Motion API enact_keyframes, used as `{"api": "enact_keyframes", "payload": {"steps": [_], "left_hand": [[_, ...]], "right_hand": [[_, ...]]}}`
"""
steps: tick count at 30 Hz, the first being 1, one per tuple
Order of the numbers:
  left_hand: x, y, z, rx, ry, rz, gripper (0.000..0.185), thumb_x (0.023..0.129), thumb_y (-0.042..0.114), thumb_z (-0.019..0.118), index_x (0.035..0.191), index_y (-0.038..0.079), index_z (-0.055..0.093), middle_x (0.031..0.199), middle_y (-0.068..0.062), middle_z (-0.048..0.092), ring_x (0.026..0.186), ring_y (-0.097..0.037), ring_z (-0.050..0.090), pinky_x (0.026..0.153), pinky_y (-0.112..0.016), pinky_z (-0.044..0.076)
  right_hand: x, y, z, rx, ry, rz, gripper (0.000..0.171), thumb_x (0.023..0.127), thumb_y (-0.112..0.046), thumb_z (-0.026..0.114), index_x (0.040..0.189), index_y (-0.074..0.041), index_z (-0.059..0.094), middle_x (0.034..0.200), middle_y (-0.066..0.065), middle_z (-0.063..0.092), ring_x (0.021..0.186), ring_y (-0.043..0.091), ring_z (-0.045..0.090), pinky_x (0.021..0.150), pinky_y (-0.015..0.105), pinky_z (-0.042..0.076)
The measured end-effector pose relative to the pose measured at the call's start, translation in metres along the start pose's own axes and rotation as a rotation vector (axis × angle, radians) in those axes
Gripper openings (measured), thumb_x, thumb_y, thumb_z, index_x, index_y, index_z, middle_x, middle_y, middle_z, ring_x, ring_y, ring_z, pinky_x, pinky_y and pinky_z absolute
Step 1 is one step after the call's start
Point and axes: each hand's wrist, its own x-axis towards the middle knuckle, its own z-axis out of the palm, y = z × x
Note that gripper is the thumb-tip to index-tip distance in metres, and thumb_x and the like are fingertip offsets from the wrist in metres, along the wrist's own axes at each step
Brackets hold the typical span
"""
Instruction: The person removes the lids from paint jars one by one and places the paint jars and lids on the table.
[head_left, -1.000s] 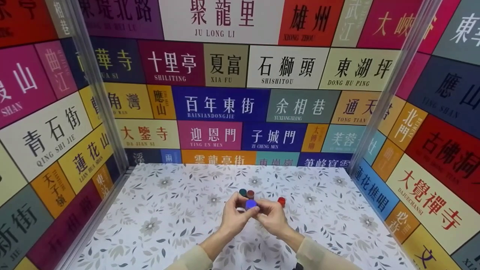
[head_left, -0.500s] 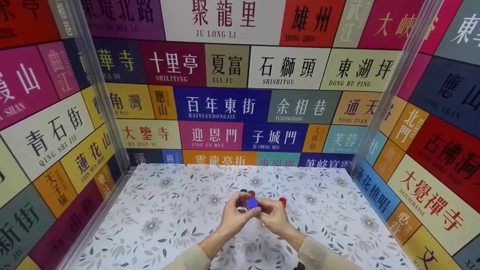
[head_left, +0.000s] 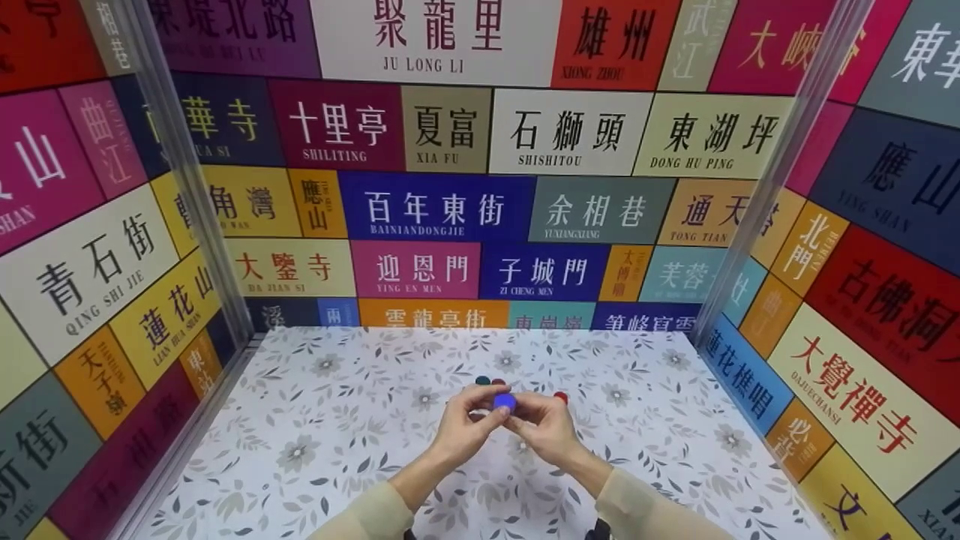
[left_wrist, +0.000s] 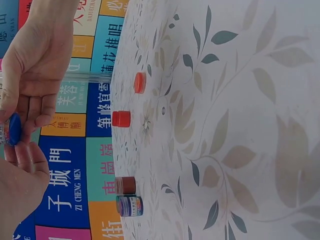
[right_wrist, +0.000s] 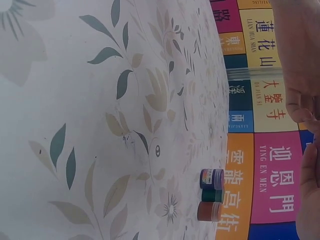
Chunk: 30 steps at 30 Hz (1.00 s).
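In front of me a small paint jar with a blue lid is held up between both hands above the table. My left hand grips it from the left, its thumb against the lid's edge. From the right, my right hand pinches it too. In the left wrist view the blue lid sits at the end of a labelled body, mostly covered by fingers. The jar is hardly visible in the right wrist view, where the right hand and left hand come close together.
Beyond the hands stand a brown jar, a labelled blue-purple jar and a green jar, close together. A red jar and a red-orange round piece are farther right. Sign-printed walls enclose the flower-patterned table.
Both hands stay together on the blue-lidded jar, with only slight shifts of fingers and jar. The red jar is now more covered by the right hand in the head view.
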Motion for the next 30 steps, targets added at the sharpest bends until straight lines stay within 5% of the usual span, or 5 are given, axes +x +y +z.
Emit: {"api": "enact_keyframes", "payload": {"steps": [30], "left_hand": [[-0.0032, 0.0021, 0.0091, 0.000, 0.115, -0.045, 0.032, 0.094, 0.013, 0.088, 0.121, 0.002, 0.074, 0.118, -0.022, 0.076, 0.097, -0.010, 0.067, 0.081, -0.023, 0.057]], "right_hand": [[-0.0032, 0.0050, 0.0077, 0.062, 0.022, -0.005, 0.024, 0.095, 0.011, 0.080, 0.118, 0.018, 0.077, 0.109, 0.042, 0.076, 0.100, 0.002, 0.080, 0.090, 0.021, 0.065]]}}
